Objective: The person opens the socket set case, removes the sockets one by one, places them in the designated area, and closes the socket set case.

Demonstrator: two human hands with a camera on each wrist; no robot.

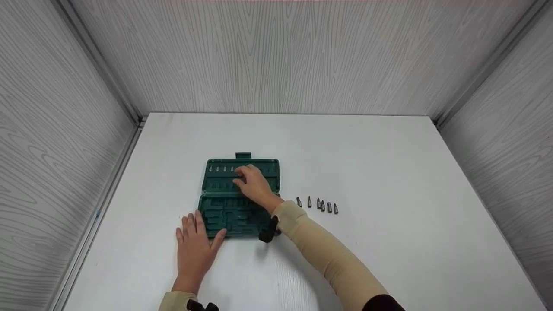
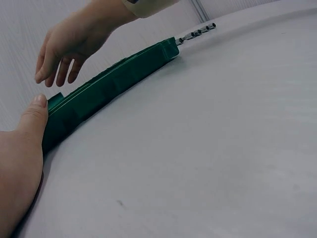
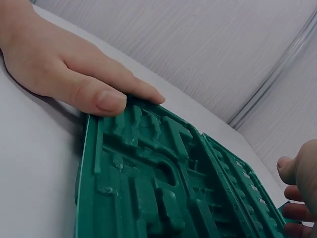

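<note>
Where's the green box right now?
In the head view, the green box lies open on the table, left of the loose bits, the left hand at its near left corner.

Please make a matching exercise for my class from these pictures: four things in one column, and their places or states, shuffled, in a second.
Column one
1. left hand
2. loose bits
3. right hand
4. green case

Column two
A. hinged open, its moulded slots showing
B. over the far half of the case
C. scattered on the white table, to the right of the case
D. touching the case at its near left corner

Right pairs: 1-D, 2-C, 3-B, 4-A
</note>
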